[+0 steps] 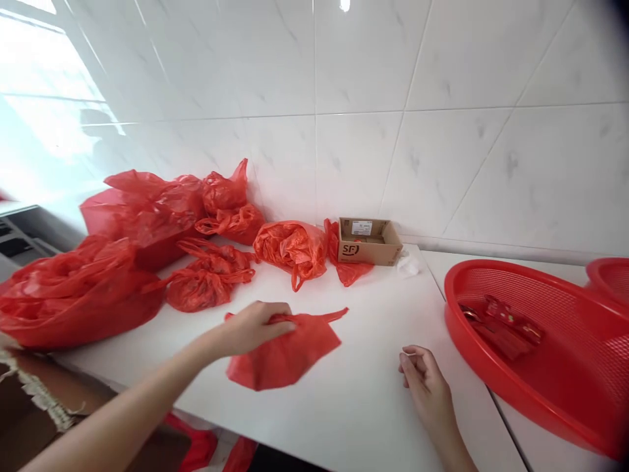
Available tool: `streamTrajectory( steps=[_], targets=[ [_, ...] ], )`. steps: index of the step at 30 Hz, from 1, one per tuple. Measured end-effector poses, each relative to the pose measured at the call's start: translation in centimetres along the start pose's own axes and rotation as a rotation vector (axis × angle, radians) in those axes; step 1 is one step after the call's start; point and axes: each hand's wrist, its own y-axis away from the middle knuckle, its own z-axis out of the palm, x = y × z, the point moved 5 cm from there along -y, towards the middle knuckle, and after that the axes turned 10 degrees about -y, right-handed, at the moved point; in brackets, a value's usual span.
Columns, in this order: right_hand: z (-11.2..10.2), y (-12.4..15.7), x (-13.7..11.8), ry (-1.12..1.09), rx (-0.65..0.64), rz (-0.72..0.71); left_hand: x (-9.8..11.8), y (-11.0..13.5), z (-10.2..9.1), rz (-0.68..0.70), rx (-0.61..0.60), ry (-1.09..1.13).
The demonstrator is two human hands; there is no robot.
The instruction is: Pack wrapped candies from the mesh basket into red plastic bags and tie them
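On white counter (344,406), front-centre: flat red bag (285,354). L hand (253,326) pinches its top edge/handles, fingers closed on plastic. R hand (426,379) rests on counter well apart from bag, fingers loosely curled, empty, near red basket (565,406).

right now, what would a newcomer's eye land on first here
The heap of stuffed red plastic bags crowding the back left of the white table strikes first. Next comes the big red mesh basket at the right edge, with shiny red packets inside. In the middle, the left hand rests on a flat red bag, while the right hand lies loosely curled on the table, apart from it.
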Motion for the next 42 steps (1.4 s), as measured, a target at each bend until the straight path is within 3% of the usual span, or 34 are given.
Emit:
streamTrajectory(
  steps=[3, 7, 10, 13, 16, 18, 22, 26, 36, 42],
  targets=[
    [0.2, 0.1, 0.3, 0.046, -0.021, -0.003, -5.5, 3.1, -3.7, -0.145, -0.068, -0.022],
    [0.2, 0.1, 0.7, 0.089, -0.043, -0.021, -13.6, 5.9, -6.1, -0.301, -0.036, -0.104],
    [0.3, -0.1, 0.9, 0.129, -0.046, -0.032, -18.9, 6.8, -6.7, -0.406, 0.078, -0.21],
    [0.2, -0.2, 0.9, 0.176, -0.034, -0.05, -21.8, 7.8, -6.6, -0.513, 0.298, -0.336],
    [0.0, -0.2, 0.9, 0.225, -0.012, -0.053, -22.0, 9.8, -4.8, -0.659, 0.539, -0.43],
    [0.0, -0.2, 0.9, 0.255, -0.018, -0.046, -21.4, 11.3, -2.4, -0.754, 0.603, -0.435],
    [0.3, -0.3, 0.9, 0.342, -0.064, -0.043, -21.3, 12.6, 2.9, -0.84, 0.495, -0.359],
    [0.6, -0.4, 0.7, 0.397, -0.101, -0.054, -22.9, 11.1, 5.7, -0.859, 0.362, -0.302],
    [0.9, -0.1, 0.3, 0.366, -0.068, -0.129, -24.7, 2.2, 4.9, -0.856, 0.289, -0.231],
    [1.1, 0.1, -0.3, 0.355, -0.078, -0.152, -23.6, 0.9, 3.3, -0.959, 0.341, -0.19]
  ],
)
